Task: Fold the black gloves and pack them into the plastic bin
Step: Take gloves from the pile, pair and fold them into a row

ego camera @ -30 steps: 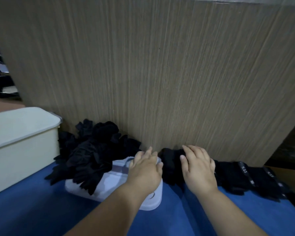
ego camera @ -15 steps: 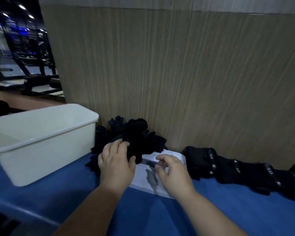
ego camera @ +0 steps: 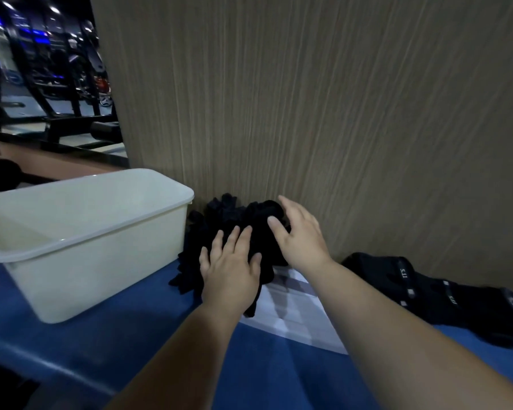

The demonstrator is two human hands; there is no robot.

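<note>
Black gloves (ego camera: 225,213) sit heaped against the far wall (ego camera: 338,113), just right of the plastic bin (ego camera: 107,261), and we lay left hand (ego camera: 231,273) and right hand (ego camera: 301,236) on them, fingers straight, gripping nothing, probably to sort one out for folding.

Both hands, left (ego camera: 230,270) and right (ego camera: 298,232), rest flat on the glove pile (ego camera: 234,214). The plastic bin (ego camera: 101,250) stands just left of it on the blue surface (ego camera: 160,318).
</note>
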